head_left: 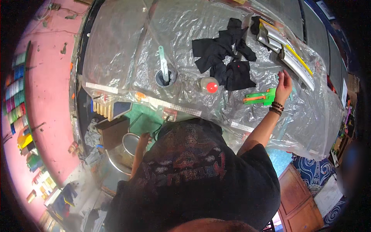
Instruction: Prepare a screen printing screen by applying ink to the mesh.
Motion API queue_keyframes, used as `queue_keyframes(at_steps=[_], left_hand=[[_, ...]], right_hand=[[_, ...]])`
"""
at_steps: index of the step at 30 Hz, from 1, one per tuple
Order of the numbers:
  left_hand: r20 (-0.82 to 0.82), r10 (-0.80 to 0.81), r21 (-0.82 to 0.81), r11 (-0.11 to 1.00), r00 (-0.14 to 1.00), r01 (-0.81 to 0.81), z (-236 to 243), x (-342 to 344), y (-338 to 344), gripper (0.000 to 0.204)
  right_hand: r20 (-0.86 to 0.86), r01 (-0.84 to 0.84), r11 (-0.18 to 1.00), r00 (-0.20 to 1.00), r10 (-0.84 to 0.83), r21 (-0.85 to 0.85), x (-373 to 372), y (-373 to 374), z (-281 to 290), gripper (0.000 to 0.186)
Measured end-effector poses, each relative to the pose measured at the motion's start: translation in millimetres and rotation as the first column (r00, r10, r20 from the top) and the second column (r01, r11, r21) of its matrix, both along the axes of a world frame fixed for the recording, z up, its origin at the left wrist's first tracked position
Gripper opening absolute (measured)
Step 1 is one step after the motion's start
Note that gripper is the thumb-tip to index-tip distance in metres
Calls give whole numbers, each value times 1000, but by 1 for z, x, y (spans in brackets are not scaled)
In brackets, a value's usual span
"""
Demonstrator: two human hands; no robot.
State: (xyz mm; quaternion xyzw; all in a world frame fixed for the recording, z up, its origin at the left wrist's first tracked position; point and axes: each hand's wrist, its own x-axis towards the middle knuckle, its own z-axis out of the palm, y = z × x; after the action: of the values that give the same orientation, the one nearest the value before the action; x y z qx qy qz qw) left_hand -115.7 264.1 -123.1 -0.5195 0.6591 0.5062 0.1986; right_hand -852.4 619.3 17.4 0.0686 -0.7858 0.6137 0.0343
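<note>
A broad clear plastic sheet [125, 50], wrinkled and shiny, covers the table. Left of the table rises a pink wall [54, 100]. The person's black shirt [208, 166] fills the near middle. Along the far left side runs a row of coloured rolls [16, 96]. On the sheet, right of the middle, black cloth pieces [236, 77] lie in a loose, overlapping spread. Farther right, silver-and-yellow strips [295, 67] lie together on a slant.

At the near left, below the table edge, is a round pan [130, 144]. The left hand [145, 138] is just beside its rim; it shows small and partly turned away, so I cannot tell how its fingers stand or whether they hold anything. The right hand [284, 86] reaches over the right part of the sheet, near the strips. Its fingers are a little bent with a narrow gap between them; I cannot tell whether something small is pinched there.

Just left of that hand lies a green-and-orange tool [266, 96]. A cup [158, 79] left of the middle has a pale green stick [163, 63] leaning in it. Between cup and tool sits a jar [204, 82] with a red lid [211, 87]. Dark beaded bracelets [276, 108] circle the right wrist.
</note>
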Motion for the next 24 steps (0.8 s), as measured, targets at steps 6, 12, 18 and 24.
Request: queue_keyframes(at_steps=[6, 12, 18, 24], left_hand=[[72, 351, 124, 926, 934, -357, 11, 15, -5, 46], [-9, 386, 74, 920, 923, -384, -21, 95, -15, 47], [5, 576, 139, 809, 817, -571, -39, 212, -36, 44], [60, 899, 155, 422, 435, -893, -72, 339, -13, 41]], right_hand=[[-76, -2, 1000, 997, 1, -17, 53, -34, 37, 31], [-270, 16, 999, 963, -7, 32, 105, -70, 106, 34], [-366, -135, 990, 924, 114, -32, 216, -192, 161, 35], [-307, -460, 888, 843, 441, 13, 326, -371, 167, 33]])
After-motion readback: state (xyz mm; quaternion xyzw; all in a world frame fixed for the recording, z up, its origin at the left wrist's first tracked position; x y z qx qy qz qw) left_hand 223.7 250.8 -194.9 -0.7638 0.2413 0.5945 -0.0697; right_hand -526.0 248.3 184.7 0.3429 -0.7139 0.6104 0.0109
